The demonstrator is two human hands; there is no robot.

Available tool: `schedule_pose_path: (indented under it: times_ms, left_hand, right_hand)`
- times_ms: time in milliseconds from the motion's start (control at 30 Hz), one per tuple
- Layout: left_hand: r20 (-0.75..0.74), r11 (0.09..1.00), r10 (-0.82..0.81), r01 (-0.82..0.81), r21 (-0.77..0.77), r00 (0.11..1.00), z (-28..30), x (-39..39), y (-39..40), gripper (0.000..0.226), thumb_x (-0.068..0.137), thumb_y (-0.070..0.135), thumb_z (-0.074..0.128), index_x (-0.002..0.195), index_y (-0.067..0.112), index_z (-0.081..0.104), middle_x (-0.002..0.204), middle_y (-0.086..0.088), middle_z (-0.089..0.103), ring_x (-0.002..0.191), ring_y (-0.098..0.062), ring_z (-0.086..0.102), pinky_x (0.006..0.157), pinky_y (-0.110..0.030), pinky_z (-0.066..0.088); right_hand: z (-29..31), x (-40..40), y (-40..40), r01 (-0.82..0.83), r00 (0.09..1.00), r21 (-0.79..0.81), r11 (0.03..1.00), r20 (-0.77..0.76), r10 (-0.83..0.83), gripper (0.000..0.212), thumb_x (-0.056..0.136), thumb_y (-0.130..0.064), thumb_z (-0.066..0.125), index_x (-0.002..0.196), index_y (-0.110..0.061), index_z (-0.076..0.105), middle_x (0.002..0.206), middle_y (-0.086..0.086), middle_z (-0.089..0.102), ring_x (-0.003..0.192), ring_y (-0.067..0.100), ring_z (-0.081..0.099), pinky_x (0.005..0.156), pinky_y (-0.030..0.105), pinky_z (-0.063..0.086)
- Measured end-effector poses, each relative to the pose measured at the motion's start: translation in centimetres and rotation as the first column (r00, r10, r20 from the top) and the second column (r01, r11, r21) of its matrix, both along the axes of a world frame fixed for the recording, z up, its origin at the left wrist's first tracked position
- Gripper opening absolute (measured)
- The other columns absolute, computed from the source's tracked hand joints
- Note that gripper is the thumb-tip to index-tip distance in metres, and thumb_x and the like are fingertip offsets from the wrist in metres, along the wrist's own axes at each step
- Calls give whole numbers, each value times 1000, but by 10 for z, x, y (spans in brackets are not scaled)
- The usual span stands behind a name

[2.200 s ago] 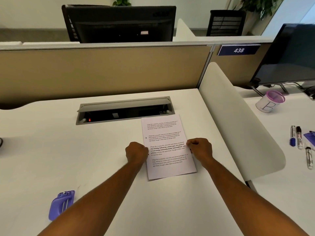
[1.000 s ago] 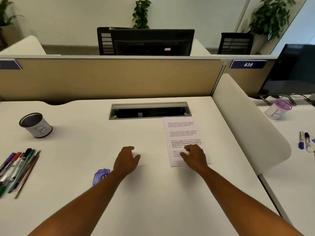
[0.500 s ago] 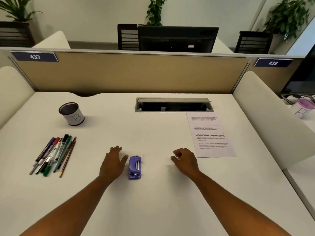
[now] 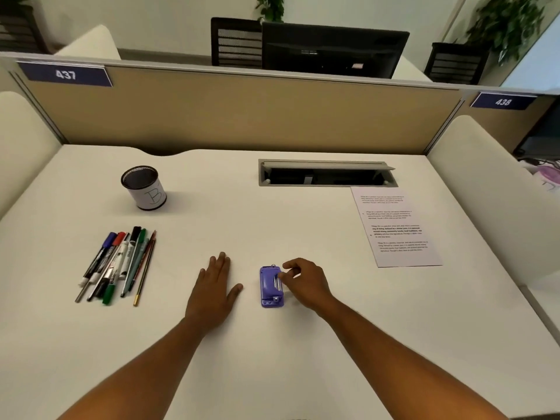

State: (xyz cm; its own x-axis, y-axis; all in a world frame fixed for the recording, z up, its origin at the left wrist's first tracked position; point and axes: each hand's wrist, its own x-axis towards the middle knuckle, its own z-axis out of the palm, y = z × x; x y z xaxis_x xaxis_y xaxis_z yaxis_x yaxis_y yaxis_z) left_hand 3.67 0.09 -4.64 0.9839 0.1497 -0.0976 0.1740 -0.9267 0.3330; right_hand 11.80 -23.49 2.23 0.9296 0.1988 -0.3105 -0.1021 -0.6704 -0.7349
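1. The small purple stapler [image 4: 271,286] (that is what it looks like from above, with a metal strip along its back) lies flat on the white counter [image 4: 272,374], near the middle and between the two hands.
2. The right hand [image 4: 306,283] has its fingers curled, and their tips meet the stapler's right edge. Whether they already pinch it or only touch it cannot be told from this view.
3. The left hand [image 4: 213,287] is released. It lies palm down on the counter with straight fingers, just left of the stapler and apart from it, holding nothing.
4. The printed sheet [image 4: 394,228] lies flat at the far right, well apart from the stapler, with its far corner just beside the open cable hatch [image 4: 325,174].
5. On the left a row of pens, markers and pencils [image 4: 118,265] lies loose on the counter. Beyond it stands a mesh pen cup [image 4: 145,192] wrapped in paper marked "B".
6. As a judgement, the work is at its very start. The reach to the stapler is made, but the stapler rests fully on the counter and is not lifted.
7. What is left seems to be closing a firm grip, raising the stapler and carrying it to wherever it is wanted, which is likely the sheet at the right.
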Motion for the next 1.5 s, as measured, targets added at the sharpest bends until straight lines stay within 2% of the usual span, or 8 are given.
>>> schedule_pose_path:
  times_ms: [133, 267, 600, 800, 933, 1033, 1367, 1500]
  left_hand:
    - [65, 999, -13, 10, 46, 998, -9, -4, 1, 78, 97, 58, 20, 159, 14, 2, 166, 2, -6, 153, -14, -8, 125, -35, 4]
    - [97, 999, -10, 6, 45, 995, -12, -7, 1, 75, 99, 56, 19, 159, 15, 4, 167, 2, -3, 154, -13, -7, 126, -35, 6]
    - [135, 1000, 5, -4, -8, 991, -10, -10, 1, 73, 101, 53, 30, 159, 17, 4, 168, 4, 0, 154, -11, -5, 126, -34, 6]
    - [133, 1000, 13, -11, -18, 991, -9, -10, 1, 74, 100, 53, 31, 159, 17, 4, 168, 4, 0, 154, -11, -5, 126, -34, 7]
    - [142, 1000, 16, -14, -17, 990, -8, -9, 1, 73, 100, 52, 34, 159, 16, 11, 168, 3, 4, 154, -12, -1, 125, -35, 9]
    - [137, 1000, 16, -15, -8, 990, -7, -9, 1, 73, 100, 52, 33, 159, 16, 10, 168, 3, 3, 154, -12, -2, 125, -34, 7]
    - [139, 1000, 23, -20, -24, 990, -5, -11, 0, 73, 100, 52, 34, 159, 15, 12, 167, 3, 5, 154, -11, 0, 125, -34, 8]
    - [125, 1000, 23, -20, -22, 992, -7, -10, 0, 73, 100, 53, 31, 159, 17, 7, 168, 5, 1, 154, -10, -4, 126, -34, 7]
  right_hand:
    - [-2, -3, 24, 65, 998, -19, 998, 3, -65, 26, 86, -43, 72, 108, -30, 65, 81, -15, 68, 81, 8, 66, 69, 23, 49]
    - [-3, -5, 36, 89, 996, -54, 995, 0, -89, 38, 80, -46, 76, 111, -27, 65, 95, -8, 70, 91, 14, 68, 83, 35, 57]
    - [-13, -22, 59, 155, 987, -184, 971, 79, -143, 35, 78, -44, 76, 99, -31, 52, 94, -11, 64, 83, 14, 64, 74, 30, 55]
    - [-19, -13, 56, 184, 980, -174, 967, -38, -193, 65, 65, -54, 88, 109, -29, 48, 101, -8, 63, 88, 17, 66, 77, 35, 59]
    - [-15, -1, 51, 192, 972, -195, 962, -96, -214, 99, 48, -78, 82, 121, -23, 45, 113, -7, 57, 98, 16, 61, 78, 33, 53]
    - [-12, 2, 51, 165, 979, -226, 960, -82, -187, 107, 44, -85, 77, 124, -23, 44, 110, -10, 52, 96, 14, 57, 79, 33, 51]
    - [-15, -7, 73, 136, 988, -284, 949, -32, -151, 73, 64, -67, 79, 103, -24, 37, 100, -5, 58, 82, 17, 60, 68, 29, 44]
    - [-21, -5, 66, 119, 993, -277, 954, 8, -122, 63, 68, -65, 78, 102, -26, 42, 94, -8, 56, 81, 14, 59, 71, 30, 52]
